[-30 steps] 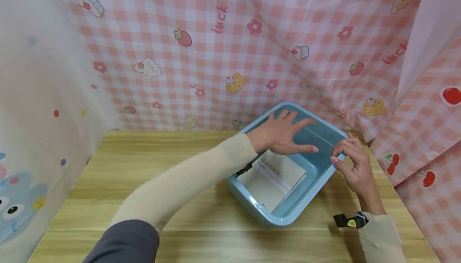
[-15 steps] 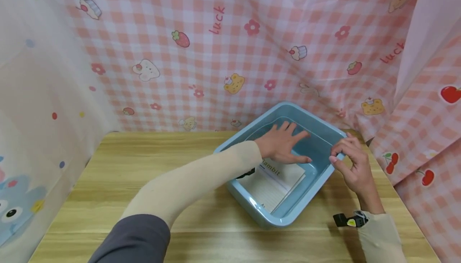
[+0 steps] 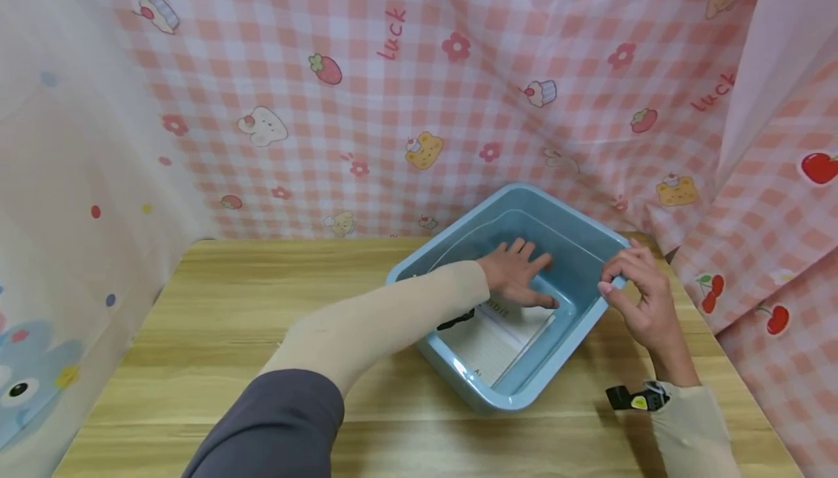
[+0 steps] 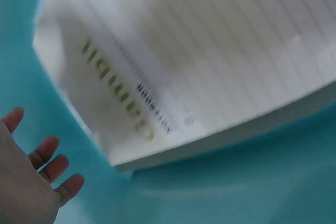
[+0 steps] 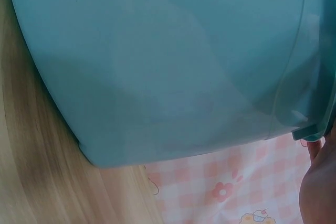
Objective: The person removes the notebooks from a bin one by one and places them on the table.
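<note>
A blue plastic basin (image 3: 452, 361) stands at an angle on the wooden table in the head view. Inside it lies a white notebook (image 3: 487, 351) with "Gambit" lettering, which the left wrist view shows closer as a lined notebook (image 4: 210, 51). My left hand (image 3: 520, 274) reaches down into the basin with fingers spread, over the notebook's far end, holding nothing. In the left wrist view the left hand (image 4: 31, 177) shows beside the notebook's corner. My right hand (image 3: 644, 296) grips the basin's right rim, thumb inside and fingers over the edge; the right wrist view shows the basin's outer wall (image 5: 157, 77).
The wooden table (image 3: 216, 332) extends to the left and in front of the basin. A pink checked curtain (image 3: 366, 100) hangs right behind the basin, and a white printed curtain (image 3: 85, 172) hangs at the left. A black strap device (image 3: 635, 398) sits on the right wrist.
My left hand has moved down and slightly toward me, deeper into the basin, with fingers still spread. The right hand has kept its grip on the rim, and the basin has stayed put.
</note>
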A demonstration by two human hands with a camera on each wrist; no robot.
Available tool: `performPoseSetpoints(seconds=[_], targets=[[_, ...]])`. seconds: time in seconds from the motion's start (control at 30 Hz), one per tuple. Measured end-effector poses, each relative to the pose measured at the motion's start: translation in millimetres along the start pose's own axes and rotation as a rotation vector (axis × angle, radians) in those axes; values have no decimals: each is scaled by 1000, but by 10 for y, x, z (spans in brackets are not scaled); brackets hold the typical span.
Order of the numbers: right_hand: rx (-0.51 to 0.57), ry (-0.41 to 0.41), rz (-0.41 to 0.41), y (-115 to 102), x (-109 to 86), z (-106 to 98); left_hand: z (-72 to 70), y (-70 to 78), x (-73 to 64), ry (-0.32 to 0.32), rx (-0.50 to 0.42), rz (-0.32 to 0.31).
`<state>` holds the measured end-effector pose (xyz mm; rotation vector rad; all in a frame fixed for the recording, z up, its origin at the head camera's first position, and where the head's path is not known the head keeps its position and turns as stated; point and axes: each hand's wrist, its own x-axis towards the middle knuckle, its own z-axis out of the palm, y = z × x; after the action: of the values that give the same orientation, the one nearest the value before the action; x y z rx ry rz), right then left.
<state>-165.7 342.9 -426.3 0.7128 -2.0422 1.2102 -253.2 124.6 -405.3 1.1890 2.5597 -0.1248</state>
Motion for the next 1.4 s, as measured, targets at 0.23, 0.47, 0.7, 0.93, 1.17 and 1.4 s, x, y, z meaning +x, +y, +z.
performPoseSetpoints(seconds=[0.23,0.47,0.7,0.93,1.17,1.4], targets=[[0,6,3,-12,-25,-6,160,34,65,-55,0,23],[10,-1,-5,-29,-39,5,186,45,4,-99,-22,-10],[-5,5,8,-28,-40,11,183,31,12,-85,-41,-3],[6,-3,0,4,-34,-9,173,16,39,-40,-15,3],[11,-9,2,16,-15,-12,128,19,36,-19,-7,9],[7,-17,-12,7,2,-1,123,51,23,-36,49,-35]])
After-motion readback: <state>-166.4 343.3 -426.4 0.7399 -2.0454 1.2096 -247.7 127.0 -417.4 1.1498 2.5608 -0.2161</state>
